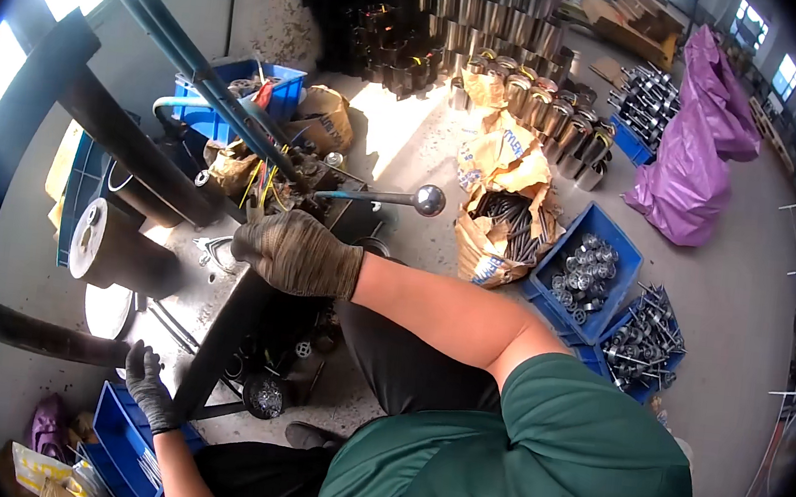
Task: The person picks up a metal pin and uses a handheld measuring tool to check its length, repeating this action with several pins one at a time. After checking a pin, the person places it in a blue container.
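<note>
My right hand [298, 254], in a grey-brown work glove, is closed at the top edge of a metal bench [186, 253]. Its fingertips meet a small shiny metal fitting [216, 255]; what they pinch is hidden. Beyond that hand, a lever with a round metal knob [429, 200] sticks out to the right. My left hand [151, 390], gloved too, is held low at the bench's near left corner. Its fingers are apart and point up beside the end of a dark round column [50, 332]. A grey metal cylinder [121, 249] stands on the bench between the two columns.
Blue bins of metal parts [589, 278] and rods [645, 344] stand on the floor at right. Near them are a torn paper sack [495, 244] and purple sheeting [695, 149]. Stacked metal cylinders [485, 20] fill the back. Another blue bin [121, 438] sits below my left hand.
</note>
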Demonstrator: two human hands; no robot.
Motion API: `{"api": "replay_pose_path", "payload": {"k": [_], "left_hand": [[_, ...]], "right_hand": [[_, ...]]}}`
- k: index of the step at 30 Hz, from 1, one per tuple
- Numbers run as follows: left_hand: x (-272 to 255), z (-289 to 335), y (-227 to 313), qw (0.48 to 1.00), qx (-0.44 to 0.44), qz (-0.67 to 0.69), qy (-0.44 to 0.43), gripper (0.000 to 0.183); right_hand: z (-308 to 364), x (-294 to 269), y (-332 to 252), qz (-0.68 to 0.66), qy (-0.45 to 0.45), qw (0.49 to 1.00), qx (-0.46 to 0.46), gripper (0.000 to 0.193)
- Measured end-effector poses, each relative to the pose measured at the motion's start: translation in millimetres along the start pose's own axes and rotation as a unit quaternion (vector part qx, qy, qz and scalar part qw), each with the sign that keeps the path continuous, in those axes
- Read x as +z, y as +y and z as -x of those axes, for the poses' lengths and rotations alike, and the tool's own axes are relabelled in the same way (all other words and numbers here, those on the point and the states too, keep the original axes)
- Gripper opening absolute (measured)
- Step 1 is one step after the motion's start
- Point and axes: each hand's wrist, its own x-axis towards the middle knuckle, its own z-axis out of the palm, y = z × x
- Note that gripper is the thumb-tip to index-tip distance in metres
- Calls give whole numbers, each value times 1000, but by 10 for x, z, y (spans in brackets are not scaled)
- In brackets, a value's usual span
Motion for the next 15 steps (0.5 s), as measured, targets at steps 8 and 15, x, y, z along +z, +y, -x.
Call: {"api": "replay_pose_path", "payload": {"k": [8,15], "left_hand": [[-171,-71,-24,991,-64,-88,76,28],[-297,-20,-122,986,-109,-29,122,20]], "right_hand": [[2561,-1328,806,79,217,915,331,20],[4415,-2072,2467,243,398,650,601,26]]}}
